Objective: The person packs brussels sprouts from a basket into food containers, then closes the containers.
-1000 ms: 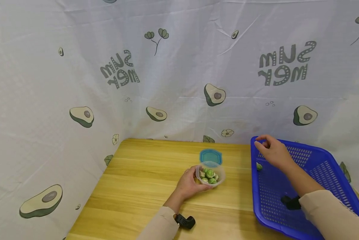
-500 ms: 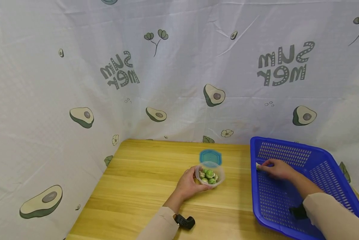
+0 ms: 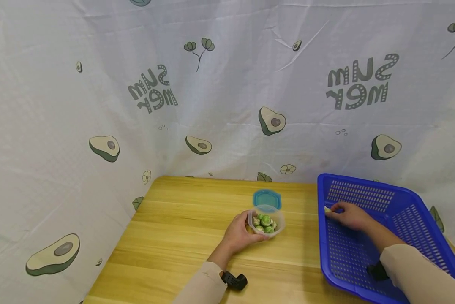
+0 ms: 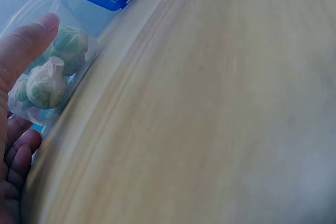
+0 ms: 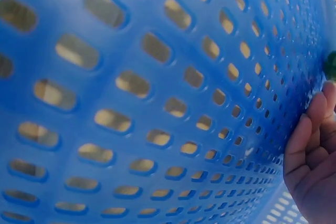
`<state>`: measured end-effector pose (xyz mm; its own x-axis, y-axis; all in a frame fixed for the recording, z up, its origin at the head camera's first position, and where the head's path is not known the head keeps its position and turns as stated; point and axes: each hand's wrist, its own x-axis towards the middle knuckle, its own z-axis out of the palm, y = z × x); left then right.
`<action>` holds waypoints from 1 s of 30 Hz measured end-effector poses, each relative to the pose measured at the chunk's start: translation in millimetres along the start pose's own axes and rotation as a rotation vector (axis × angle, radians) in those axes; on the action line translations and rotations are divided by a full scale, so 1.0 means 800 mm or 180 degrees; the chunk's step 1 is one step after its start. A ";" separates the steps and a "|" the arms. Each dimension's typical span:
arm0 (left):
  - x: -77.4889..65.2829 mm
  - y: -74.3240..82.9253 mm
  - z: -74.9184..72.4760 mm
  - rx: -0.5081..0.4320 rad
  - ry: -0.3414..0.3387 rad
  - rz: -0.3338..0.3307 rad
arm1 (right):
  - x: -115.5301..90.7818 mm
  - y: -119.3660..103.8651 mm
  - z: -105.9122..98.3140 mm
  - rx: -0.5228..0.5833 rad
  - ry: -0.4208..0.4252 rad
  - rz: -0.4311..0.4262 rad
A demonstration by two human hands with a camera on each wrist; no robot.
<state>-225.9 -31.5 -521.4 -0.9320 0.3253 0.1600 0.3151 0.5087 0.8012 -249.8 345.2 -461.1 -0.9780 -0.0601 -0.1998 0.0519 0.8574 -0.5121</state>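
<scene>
My left hand [image 3: 238, 234] grips the side of a small clear plastic container [image 3: 281, 223], thumb at the near side. Inside it lie several Brussels sprouts [image 3: 265, 220], which look plastic-wrapped in the left wrist view. At the far left corner of the blue basket, the fingers of my right hand [image 3: 352, 216] pinch another Brussels sprout [image 3: 327, 209], mostly covered by the fingertips. Only a green edge of that Brussels sprout [image 5: 331, 65] shows in the right wrist view. Behind the container lies its blue lid [image 3: 266, 198], flat on the table.
The large blue perforated basket [image 3: 322, 253] stands at the right of the wooden table [image 3: 181, 219]. A white curtain [image 3: 227, 84] printed with avocados hangs behind and along the left side.
The right hand has lowered from above the basket's rim to the Brussels sprout inside and taken it between the fingers. The left hand and the container have stayed in place.
</scene>
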 end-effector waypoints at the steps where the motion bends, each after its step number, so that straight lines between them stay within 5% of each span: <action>1: 0.000 -0.001 0.000 -0.0004 0.0001 0.0002 | 0.000 0.000 -0.001 0.0016 -0.0005 0.0005; 5: 0.001 -0.003 0.001 0.0025 0.0010 0.0014 | -0.002 0.000 -0.007 0.0053 0.0152 -0.0064; 22: 0.000 -0.003 0.002 0.0076 0.0004 -0.0038 | -0.011 -0.031 -0.030 0.0369 0.1644 -0.0137; 30: 0.000 -0.002 0.001 0.0026 -0.0017 -0.0060 | -0.026 -0.068 -0.035 0.0524 0.1703 -0.0495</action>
<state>-226.4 -31.4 -523.3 -0.9368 0.3199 0.1418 0.2990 0.5212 0.7994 -238.0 313.9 -405.9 -0.9405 0.1245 0.3162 -0.1115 0.7657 -0.6334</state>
